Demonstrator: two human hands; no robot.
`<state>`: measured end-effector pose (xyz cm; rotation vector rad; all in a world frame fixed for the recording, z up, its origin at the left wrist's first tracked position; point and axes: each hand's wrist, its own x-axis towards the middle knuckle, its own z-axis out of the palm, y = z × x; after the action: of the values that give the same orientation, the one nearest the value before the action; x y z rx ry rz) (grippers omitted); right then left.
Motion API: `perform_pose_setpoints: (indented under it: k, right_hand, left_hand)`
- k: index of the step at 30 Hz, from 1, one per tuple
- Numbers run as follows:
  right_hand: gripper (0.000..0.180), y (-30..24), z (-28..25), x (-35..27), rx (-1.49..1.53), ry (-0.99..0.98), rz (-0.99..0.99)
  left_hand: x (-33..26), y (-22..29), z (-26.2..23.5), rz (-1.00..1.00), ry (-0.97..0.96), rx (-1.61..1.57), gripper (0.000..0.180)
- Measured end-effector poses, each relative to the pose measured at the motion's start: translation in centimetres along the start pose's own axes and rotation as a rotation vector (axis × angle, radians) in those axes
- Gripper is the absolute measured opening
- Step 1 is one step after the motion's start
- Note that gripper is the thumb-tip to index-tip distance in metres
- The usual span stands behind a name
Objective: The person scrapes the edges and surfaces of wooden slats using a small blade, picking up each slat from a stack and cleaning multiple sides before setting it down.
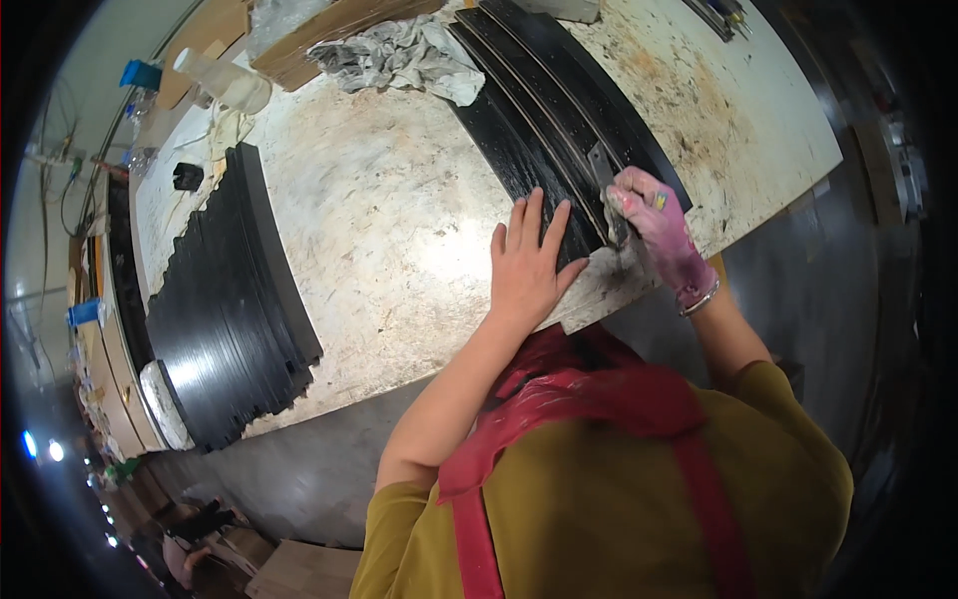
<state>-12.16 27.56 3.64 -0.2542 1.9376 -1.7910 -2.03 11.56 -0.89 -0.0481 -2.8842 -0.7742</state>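
Olive shirt and red apron straps [589, 399] fill the lower view, nearest the camera. Beyond them, the left hand [527, 265] lies flat with fingers spread on the near end of the black strips [559, 110], pinning them to the worktable [389, 200]; it grips nothing. Just right of it, the right hand [654, 225], in a pink glove, is closed around a scraper [606, 195] and a bit of rag, blade set on the same strips. At the strips' far end lies a crumpled grey rag [399, 55]. Well left of the strips, a second stack of black strips [235, 299] rests at the table's edge.

Judging by the closeness of the 2 hands, a slip of the blade could nick the bare fingers, and the strips overhang the table edge, so a hard push might shift them.
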Motion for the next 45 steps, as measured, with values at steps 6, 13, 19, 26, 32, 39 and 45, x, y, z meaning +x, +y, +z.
perform_pose_setpoints:
  k: [6,13,19,26,32,39,45]
  right_hand:
    - [0.02,-1.4,-2.0,0.3,-0.078,-0.137,0.036]
    - [0.023,-2.7,-2.3,2.1,-0.249,-0.335,-0.041]
    - [0.025,-3.7,4.2,7.8,-0.614,-0.686,-0.513]
    - [0.016,-0.3,11.0,19.8,-1.188,-0.44,-0.748]
    - [0.009,3.1,14.6,4.8,-1.209,-0.898,-0.848]
    - [0.015,0.3,13.1,12.4,-1.229,-0.432,-0.662]
    - [0.016,4.2,15.9,-3.8,-1.094,-1.026,-1.022]
  left_hand:
    - [-3.2,-1.5,-0.2,-0.099,-0.15,0.202,0.055]
    - [-8.5,0.8,-2.7,-0.577,0.25,0.138,0.077]
    - [-11.5,0.5,-1.3,-0.73,0.336,0.041,0.07]
    - [-15.7,1.9,-1.2,-0.841,0.446,-0.018,0.077]
    - [-17.5,0.7,-0.3,-0.83,0.553,-0.111,0.085]
    - [-19.3,-0.1,0.1,-0.864,0.618,-0.505,0.095]
    - [-21.4,-0.4,0.9,-0.841,0.732,-0.62,0.088]
